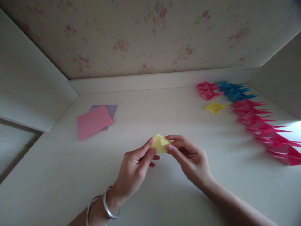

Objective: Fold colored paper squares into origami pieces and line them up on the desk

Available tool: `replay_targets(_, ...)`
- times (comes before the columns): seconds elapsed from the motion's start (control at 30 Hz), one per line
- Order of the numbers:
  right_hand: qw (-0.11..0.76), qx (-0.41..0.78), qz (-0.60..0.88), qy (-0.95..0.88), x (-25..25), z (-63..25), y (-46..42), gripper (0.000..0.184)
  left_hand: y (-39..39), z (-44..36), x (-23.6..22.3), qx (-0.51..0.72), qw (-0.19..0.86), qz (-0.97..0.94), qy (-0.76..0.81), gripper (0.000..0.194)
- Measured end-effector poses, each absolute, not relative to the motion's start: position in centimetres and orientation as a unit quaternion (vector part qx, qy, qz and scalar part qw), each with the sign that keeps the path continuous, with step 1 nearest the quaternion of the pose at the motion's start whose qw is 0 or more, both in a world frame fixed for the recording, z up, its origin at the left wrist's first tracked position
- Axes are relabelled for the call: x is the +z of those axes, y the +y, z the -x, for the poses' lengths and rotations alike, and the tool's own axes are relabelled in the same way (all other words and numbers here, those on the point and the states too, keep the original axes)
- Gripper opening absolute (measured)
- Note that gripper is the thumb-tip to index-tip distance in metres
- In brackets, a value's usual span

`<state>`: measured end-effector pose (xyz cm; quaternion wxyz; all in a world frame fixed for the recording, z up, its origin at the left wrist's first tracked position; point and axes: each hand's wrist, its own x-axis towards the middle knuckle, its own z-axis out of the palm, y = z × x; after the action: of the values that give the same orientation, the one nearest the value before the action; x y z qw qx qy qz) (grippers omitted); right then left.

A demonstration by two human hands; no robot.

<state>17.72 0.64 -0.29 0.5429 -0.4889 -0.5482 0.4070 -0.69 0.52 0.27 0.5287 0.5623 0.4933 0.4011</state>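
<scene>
Between my two hands is a small piece of folded yellow origami paper (pixel 160 144), held up over the white table with a pointed corner facing away from me. My left hand (pixel 136 166) pinches its left side between thumb and forefinger, the other fingers curled below. On the right edge, the thumb and fingers of my right hand (pixel 190 157) grip the paper and hide that end of it. A similar finished-looking yellow folded paper piece (pixel 214 107), with a thin pointed end, lies farther off to the right.
Flat pink paper (pixel 94 122) overlaps purple paper (pixel 112 110) at the left. Along the right stand rows of folded pieces, several pink (pixel 265 128) and several blue (pixel 236 91), with more pink ones (pixel 208 91) at the back. A floral wall (pixel 141 37) bounds the white table (pixel 145 110).
</scene>
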Motion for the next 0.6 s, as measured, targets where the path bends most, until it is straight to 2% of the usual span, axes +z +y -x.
replay_targets(0.13,0.56,0.448,0.497,-0.489,-0.94,-17.4,0.58,0.008,0.8,0.65,0.43,0.376,0.53,-0.569,0.504,0.046)
replay_targets(0.3,0.543,0.468,0.53,-0.453,-0.87,-17.25,0.88,0.016,0.88,0.68,0.74,0.365,0.492,-0.614,0.498,0.043)
replay_targets(0.6,0.516,0.409,0.56,-0.502,-0.8,-17.16,0.78,0.018,0.65,0.64,0.43,0.38,0.427,-0.654,0.495,0.035)
